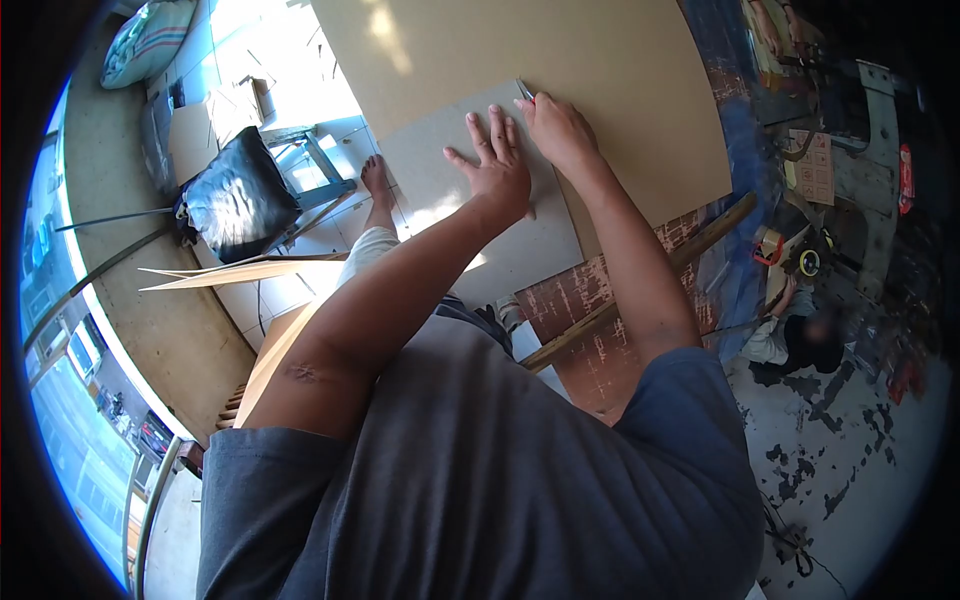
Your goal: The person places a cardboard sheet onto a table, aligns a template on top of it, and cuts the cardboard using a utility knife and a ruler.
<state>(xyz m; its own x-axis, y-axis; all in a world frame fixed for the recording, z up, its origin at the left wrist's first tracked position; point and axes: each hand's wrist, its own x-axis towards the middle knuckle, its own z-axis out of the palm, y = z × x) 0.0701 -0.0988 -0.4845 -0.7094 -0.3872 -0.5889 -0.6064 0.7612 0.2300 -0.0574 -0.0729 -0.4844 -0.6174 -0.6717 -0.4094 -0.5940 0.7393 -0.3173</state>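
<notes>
The left hand (493, 172) lies palm down on the grey board (455, 150), its fingers spread and pointing to the far side; its grip is open and holds nothing. Just to its right, the right hand (560, 130) has its grip closed around a slim cutter (529, 95), at the far right corner of the grey board.

The grey board lies on top of the larger brown sheet (620, 110), which reaches beyond it on the far and right sides. Nearer the body, a red-brown surface (575, 345) with pale scuffs shows, and a long wooden strip (640, 293) runs aslant across it. Blue sheeting (735, 120) lies along the right side of the brown sheet.

To the left, a bare foot (374, 176) rests on the white tiled floor (345, 135), near a dark, shiny bag (240, 195). Thin wood sheets (225, 272) jut out to the left, nearer the body. A pale striped sack (150, 42) sits at the far left. On the right, well apart from the hands, a person (808, 335) is low down near a yellow roll (809, 262).
</notes>
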